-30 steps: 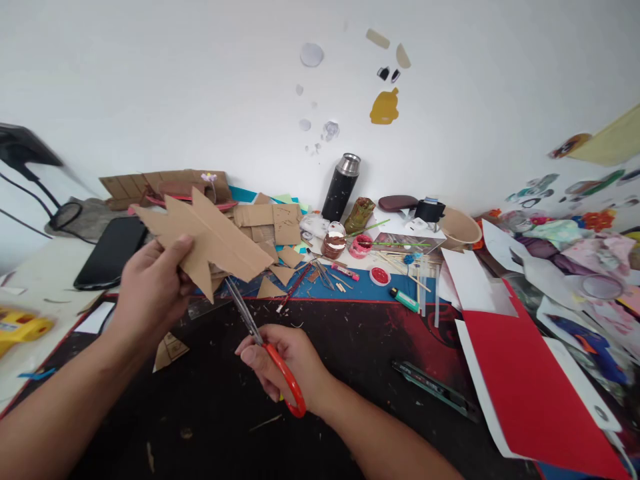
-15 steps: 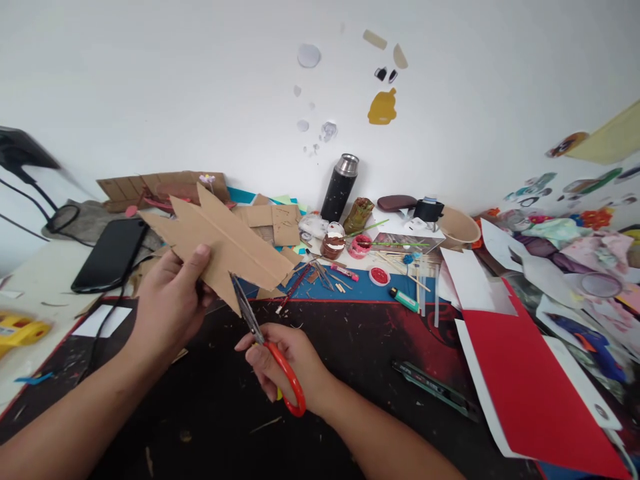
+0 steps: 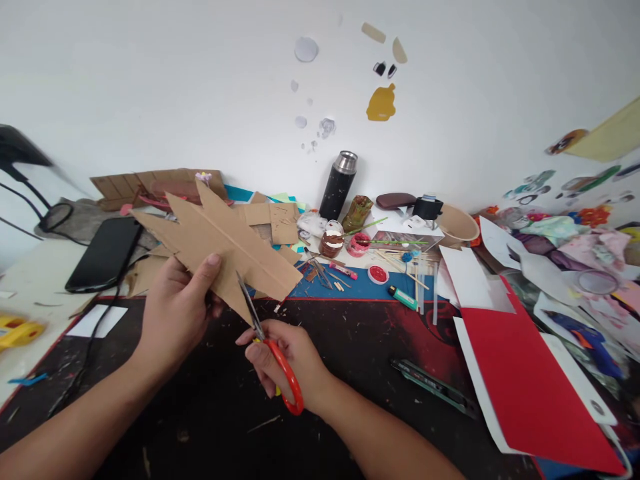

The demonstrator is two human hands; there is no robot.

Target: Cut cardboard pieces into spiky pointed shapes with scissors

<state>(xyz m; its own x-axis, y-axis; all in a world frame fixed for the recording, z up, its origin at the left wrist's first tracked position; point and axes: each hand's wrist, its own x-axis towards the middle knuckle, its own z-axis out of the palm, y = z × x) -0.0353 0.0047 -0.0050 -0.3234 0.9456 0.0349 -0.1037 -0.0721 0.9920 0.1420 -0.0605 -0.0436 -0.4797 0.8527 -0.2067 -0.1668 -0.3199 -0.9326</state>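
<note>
A brown cardboard piece (image 3: pixel 235 247) with several pointed ends is held up above the dark mat. My left hand (image 3: pixel 183 300) pinches its lower left part, thumb on top and fingers hidden beneath. My right hand (image 3: pixel 287 360) is closed round the handles of scissors (image 3: pixel 283 370) with a red and yellow grip. The blades reach up and left into the lower edge of the cardboard, one blade lying over its surface, beside a narrow point of cardboard.
A green cutter (image 3: pixel 433 387) lies on the mat (image 3: pixel 340 427), right of my right hand. Behind are a black flask (image 3: pixel 340 187), paint jars (image 3: pixel 332 240) and sticks. A black phone (image 3: pixel 103 257) lies left, red paper (image 3: pixel 535 380) right.
The cardboard and my left hand have moved slightly right and down relative to the scissors. The scissor blades now meet the cardboard nearer its lower point. My right hand has barely moved.
</note>
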